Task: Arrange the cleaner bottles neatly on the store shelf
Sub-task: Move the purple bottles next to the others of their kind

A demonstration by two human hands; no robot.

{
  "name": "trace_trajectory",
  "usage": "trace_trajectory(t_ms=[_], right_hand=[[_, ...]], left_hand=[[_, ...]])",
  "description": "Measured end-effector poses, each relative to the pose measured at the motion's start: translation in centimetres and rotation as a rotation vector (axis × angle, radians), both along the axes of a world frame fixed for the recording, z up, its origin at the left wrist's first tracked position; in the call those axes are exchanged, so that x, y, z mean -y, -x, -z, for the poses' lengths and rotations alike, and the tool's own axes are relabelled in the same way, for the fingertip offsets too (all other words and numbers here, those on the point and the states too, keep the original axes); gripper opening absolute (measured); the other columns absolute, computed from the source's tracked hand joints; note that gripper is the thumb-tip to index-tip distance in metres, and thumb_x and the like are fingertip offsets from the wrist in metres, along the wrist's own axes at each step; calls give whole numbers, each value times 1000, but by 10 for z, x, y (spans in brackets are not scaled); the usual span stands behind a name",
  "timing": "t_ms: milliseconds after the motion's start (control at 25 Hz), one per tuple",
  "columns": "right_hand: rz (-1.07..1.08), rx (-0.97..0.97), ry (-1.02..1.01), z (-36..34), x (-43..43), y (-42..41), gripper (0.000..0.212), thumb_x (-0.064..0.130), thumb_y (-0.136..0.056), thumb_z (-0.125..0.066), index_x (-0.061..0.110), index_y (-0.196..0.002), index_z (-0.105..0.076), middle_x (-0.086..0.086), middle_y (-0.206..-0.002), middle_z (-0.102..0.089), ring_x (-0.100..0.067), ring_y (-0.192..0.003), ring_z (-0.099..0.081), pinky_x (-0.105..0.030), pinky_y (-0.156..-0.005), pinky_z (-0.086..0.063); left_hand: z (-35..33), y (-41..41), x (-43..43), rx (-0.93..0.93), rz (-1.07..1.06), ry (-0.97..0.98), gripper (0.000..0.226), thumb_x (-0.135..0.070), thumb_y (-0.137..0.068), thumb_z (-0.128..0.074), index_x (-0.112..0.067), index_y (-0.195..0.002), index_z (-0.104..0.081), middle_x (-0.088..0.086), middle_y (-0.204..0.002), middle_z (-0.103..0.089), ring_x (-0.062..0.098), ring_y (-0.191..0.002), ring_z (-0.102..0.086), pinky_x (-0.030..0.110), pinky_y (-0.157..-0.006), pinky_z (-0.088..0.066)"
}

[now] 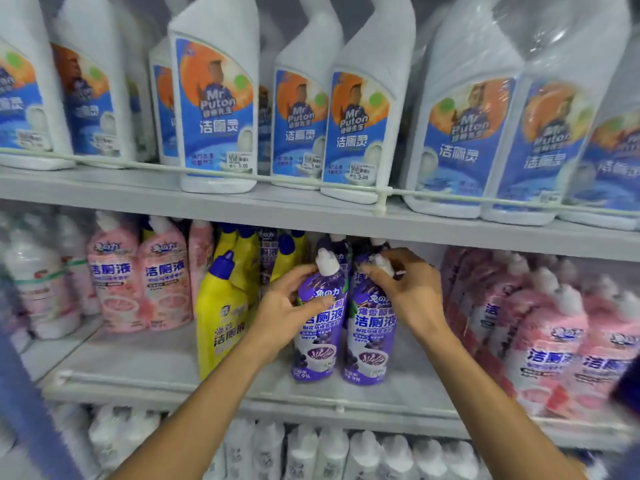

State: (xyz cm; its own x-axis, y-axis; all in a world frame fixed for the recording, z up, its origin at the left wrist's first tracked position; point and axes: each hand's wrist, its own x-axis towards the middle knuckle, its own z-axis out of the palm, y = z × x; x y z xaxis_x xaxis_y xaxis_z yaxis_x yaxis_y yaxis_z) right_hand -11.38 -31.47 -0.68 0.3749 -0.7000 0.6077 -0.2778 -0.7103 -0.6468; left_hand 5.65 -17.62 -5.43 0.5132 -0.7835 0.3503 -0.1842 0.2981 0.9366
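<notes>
On the middle shelf (138, 372) the left purple bottle (317, 344) and right purple bottle (370, 348) stand upright, touching. The left hand (291, 306) curls round the first's shoulder; the right hand (405, 292) grips the second's neck. Yellow bottles (221, 323) stand at nine o'clock, pink bottles (547, 341) at three.

place: shop | evidence: tiered shelves (138, 199) packed with cleaner bottles (218, 98) — price stickers (239, 162) on labels
</notes>
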Motion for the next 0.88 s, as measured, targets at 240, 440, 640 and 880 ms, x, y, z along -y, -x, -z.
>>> trace_trajectory(t_ms=[240, 440, 640, 880], right_hand=[[-115, 95, -227, 39, 2, 17, 50, 46, -77, -85, 32, -119, -62, 18, -107, -73, 0, -97, -69, -22, -81, -54], [-103, -26, -301, 110, -6, 36, 44, 45, -73, -87, 40, -109, -62, 24, -101, -75, 7, -92, -70, -26, -84, -58], [-110, 11, -299, 110, 15, 27, 38, 35, -74, -89, 41, -102, -63, 29, -94, -73, 8, -85, -69, -7, -71, -51], [-102, 11, -354, 116, 51, 1, 50, 38, -77, -86, 23, -121, -66, 12, -108, -73, 9, -88, -66, -2, -66, -48]], left_hand=[[37, -18, 26, 71, -26, -123, 63, -30, -73, -89, -35, -128, -59, -5, -114, -76, 17, -106, -72, 43, -90, -59], [91, -20, 8, 100, 19, -339, 65, -49, -60, -86, -20, -116, -71, -6, -109, -78, 15, -103, -74, 49, -92, -59], [92, -21, 35, 136, -4, -344, 35, -13, -78, -87, -22, -108, -70, -15, -95, -79, 2, -86, -73, 21, -74, -56], [93, -29, 74, 169, -88, -290, 38, -4, -82, -81, -9, -117, -68, -14, -95, -78, 6, -88, -74, 16, -69, -55]])
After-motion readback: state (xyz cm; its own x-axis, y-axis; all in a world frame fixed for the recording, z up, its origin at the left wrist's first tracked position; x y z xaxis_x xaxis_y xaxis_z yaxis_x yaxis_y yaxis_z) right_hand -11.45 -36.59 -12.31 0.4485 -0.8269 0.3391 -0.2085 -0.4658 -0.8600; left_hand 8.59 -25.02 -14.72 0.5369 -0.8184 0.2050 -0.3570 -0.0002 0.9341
